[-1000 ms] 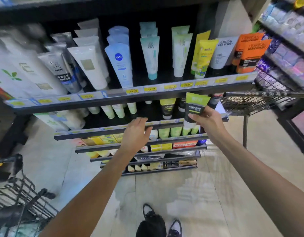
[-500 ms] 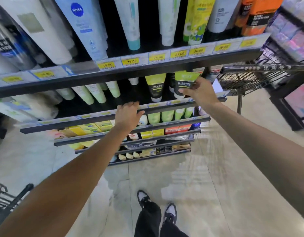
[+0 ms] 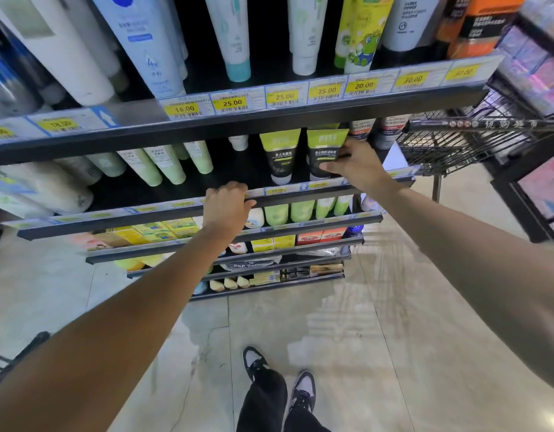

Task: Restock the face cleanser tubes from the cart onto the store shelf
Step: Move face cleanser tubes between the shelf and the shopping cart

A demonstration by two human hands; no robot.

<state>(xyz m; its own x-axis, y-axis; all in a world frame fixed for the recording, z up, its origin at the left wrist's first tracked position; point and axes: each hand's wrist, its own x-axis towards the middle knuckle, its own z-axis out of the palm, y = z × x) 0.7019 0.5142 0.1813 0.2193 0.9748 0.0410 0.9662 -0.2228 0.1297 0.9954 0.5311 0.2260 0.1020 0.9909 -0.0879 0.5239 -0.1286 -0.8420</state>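
Observation:
My right hand point(image 3: 356, 165) grips a green-and-black face cleanser tube point(image 3: 324, 148) standing cap-down on the second shelf point(image 3: 300, 194). It stands just right of a matching green-and-black tube point(image 3: 280, 157). My left hand point(image 3: 227, 204) rests on that shelf's front rail, fingers curled over the edge. The wire cart point(image 3: 475, 141) stands to the right of the shelf unit; I cannot see what lies inside it.
The upper shelf point(image 3: 238, 120) carries a row of tall tubes and yellow price tags. Pale green tubes point(image 3: 163, 165) stand at the left of the second shelf. Lower shelves hold boxes and small tubes. Another cart's edge point(image 3: 17, 357) shows bottom left. My shoes point(image 3: 278, 375) stand on tiled floor.
The view moved closer and lower toward the shelves. My right hand carried the green-and-black tube from in front of the shelf onto the second shelf beside its match. My left hand stayed on the rail.

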